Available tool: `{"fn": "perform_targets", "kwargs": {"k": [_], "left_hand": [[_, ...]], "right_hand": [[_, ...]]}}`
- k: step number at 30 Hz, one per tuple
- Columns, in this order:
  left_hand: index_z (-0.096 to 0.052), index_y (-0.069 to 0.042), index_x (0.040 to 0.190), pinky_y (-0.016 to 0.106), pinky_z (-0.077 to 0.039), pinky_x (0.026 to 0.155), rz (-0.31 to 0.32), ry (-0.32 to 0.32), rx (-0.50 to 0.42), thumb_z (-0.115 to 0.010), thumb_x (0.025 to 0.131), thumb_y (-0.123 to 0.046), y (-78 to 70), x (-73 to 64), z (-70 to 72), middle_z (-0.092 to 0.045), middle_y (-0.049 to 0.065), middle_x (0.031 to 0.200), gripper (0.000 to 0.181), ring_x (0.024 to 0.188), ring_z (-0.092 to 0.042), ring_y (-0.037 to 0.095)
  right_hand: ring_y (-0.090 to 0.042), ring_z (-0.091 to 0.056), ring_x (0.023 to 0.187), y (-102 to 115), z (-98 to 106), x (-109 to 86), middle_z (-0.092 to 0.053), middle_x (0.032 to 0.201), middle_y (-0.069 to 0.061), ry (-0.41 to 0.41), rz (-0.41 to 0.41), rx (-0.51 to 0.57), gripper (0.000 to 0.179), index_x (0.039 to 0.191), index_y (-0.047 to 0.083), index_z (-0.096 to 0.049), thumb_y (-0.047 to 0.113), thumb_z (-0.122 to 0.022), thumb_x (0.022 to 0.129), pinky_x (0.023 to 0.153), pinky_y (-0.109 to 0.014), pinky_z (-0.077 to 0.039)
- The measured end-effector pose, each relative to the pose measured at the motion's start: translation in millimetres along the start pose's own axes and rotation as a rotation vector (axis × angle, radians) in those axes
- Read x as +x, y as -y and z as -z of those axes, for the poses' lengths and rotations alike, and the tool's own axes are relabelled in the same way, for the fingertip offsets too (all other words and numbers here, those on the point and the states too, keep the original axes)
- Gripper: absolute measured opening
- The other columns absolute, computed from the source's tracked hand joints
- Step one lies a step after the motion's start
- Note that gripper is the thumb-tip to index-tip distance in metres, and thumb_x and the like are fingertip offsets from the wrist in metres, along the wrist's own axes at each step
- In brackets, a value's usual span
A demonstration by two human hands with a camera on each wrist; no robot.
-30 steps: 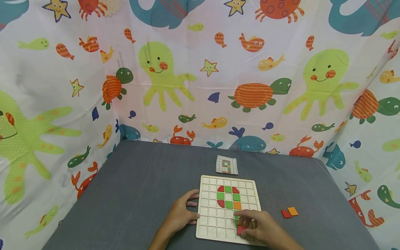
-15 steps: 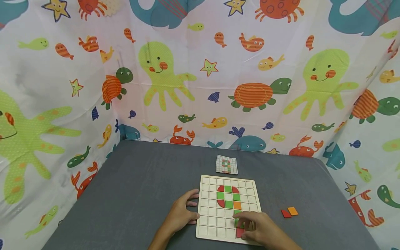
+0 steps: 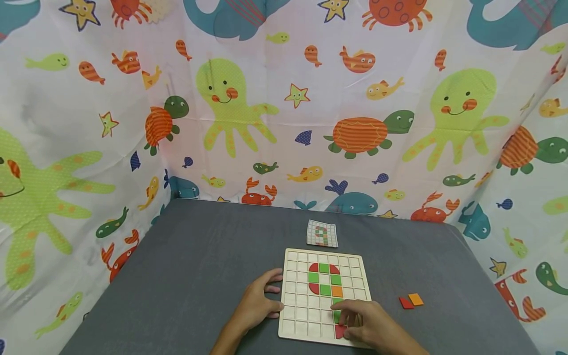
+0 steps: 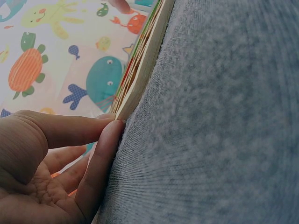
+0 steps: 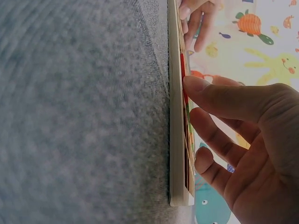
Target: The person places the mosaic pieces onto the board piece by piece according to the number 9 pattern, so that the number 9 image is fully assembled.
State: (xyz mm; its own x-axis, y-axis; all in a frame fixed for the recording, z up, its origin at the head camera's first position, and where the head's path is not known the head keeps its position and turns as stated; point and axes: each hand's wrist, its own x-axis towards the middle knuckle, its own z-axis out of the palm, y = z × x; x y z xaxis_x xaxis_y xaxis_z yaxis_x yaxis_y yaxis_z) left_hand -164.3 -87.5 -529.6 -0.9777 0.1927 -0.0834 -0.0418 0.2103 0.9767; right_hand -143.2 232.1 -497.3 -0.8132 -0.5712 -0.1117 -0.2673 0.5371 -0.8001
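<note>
A pale wooden grid board [image 3: 306,314] lies flat on the grey cloth. Red, green and orange tiles in its cells form a ring with a column running down the right side. My left hand [image 3: 255,301] touches the board's left edge, and the left wrist view shows its thumb [image 4: 79,131] and a finger right at the rim. Over the lower right part is my right hand [image 3: 370,320]. Its thumb [image 5: 224,98] rests on a red tile [image 3: 339,331] that lies in a bottom cell; the other fingers are bent loosely above the board, hiding some cells.
Behind the board lies a small printed card [image 3: 322,233] with a coloured grid pattern. To the right, a loose red piece [image 3: 406,303] and an orange square tile [image 3: 415,300] lie on the cloth. A sea-animal curtain [image 3: 284,123] surrounds the table.
The red tile under my right hand has shifted slightly left and now lies in its cell. The right fingers have moved back a little from it. My left hand stays at the edge.
</note>
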Motion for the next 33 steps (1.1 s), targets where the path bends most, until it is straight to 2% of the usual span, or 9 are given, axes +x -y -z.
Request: {"fn": "perform_targets", "kwargs": {"k": [6,9,16,22,26,33], "left_hand": [[-0.057,-0.013,0.152,0.039,-0.065,0.06,0.0,-0.001,-0.006,-0.082,0.076,0.014,-0.2,0.1,-0.4,-0.06,0.014,0.147,0.084,0.121,-0.062,0.034],[-0.057,-0.013,0.152,0.039,-0.065,0.06,0.002,0.001,-0.007,-0.082,0.077,0.014,0.0,0.3,-0.5,-0.061,0.014,0.147,0.084,0.121,-0.062,0.034],[-0.055,-0.013,0.153,0.039,-0.065,0.06,0.007,0.007,-0.009,-0.082,0.077,0.014,0.6,0.6,-0.8,-0.06,0.014,0.148,0.085,0.122,-0.062,0.034],[-0.056,-0.013,0.153,0.039,-0.065,0.06,0.005,0.003,0.0,-0.082,0.077,0.014,0.1,0.2,-1.2,-0.06,0.014,0.148,0.085,0.121,-0.063,0.034],[-0.056,-0.013,0.153,0.039,-0.065,0.06,0.005,0.001,-0.002,-0.082,0.077,0.014,0.4,0.5,-1.1,-0.06,0.014,0.148,0.085,0.121,-0.063,0.034],[-0.056,-0.013,0.152,0.039,-0.065,0.059,0.002,-0.004,-0.005,-0.082,0.076,0.014,0.3,1.1,-0.7,-0.061,0.013,0.147,0.085,0.121,-0.063,0.033]], "right_hand": [[-0.005,-0.059,0.08,0,0,0.0,-0.068,0.091,0.006,-0.01,-0.011,0.003,0.04,0.126,0.012,-0.074,0.003,-0.082,0.088,0.067,-0.022,-0.053],[-0.004,-0.06,0.079,-1,1,0.6,-0.069,0.09,0.008,-0.031,0.009,0.002,0.04,0.126,0.011,-0.074,0.004,-0.083,0.088,0.065,-0.022,-0.053],[-0.001,-0.062,0.082,-3,9,2.4,-0.074,0.094,0.004,-0.118,0.033,-0.041,0.041,0.128,0.009,-0.074,0.012,-0.085,0.088,0.063,-0.024,-0.052],[0.0,-0.063,0.082,-5,18,-0.1,-0.074,0.094,0.001,-0.227,0.078,-0.098,0.041,0.129,0.005,-0.072,0.014,-0.085,0.09,0.061,-0.024,-0.052],[-0.001,-0.062,0.081,-7,25,-2.1,-0.074,0.094,0.002,-0.294,0.038,-0.114,0.04,0.128,0.005,-0.073,0.015,-0.084,0.091,0.062,-0.024,-0.051],[-0.004,-0.063,0.081,-16,35,-7.6,-0.074,0.094,0.006,-0.407,-0.111,-0.124,0.043,0.129,0.009,-0.074,0.01,-0.086,0.087,0.069,-0.024,-0.055]]}}
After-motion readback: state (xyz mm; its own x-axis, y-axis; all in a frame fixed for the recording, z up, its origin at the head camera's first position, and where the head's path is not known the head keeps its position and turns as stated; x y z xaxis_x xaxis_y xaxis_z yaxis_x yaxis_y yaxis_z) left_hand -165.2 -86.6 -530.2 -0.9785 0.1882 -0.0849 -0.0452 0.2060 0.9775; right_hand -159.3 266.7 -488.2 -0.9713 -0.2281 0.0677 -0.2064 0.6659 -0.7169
